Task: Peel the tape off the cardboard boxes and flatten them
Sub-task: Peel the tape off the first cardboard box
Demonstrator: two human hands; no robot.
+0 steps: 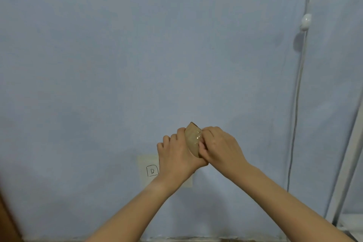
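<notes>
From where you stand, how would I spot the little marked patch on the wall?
Take the big blue wall, then look low near its middle, beside the left hand gripping a tan cardboard piece. The pale square patch there alone bears a hand-drawn boxed letter D.

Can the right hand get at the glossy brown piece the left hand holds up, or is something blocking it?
Probably yes. The right hand is at the brown piece, its fingers pinching its right side. The left hand grips it from the other side; nothing lies between them.
</notes>
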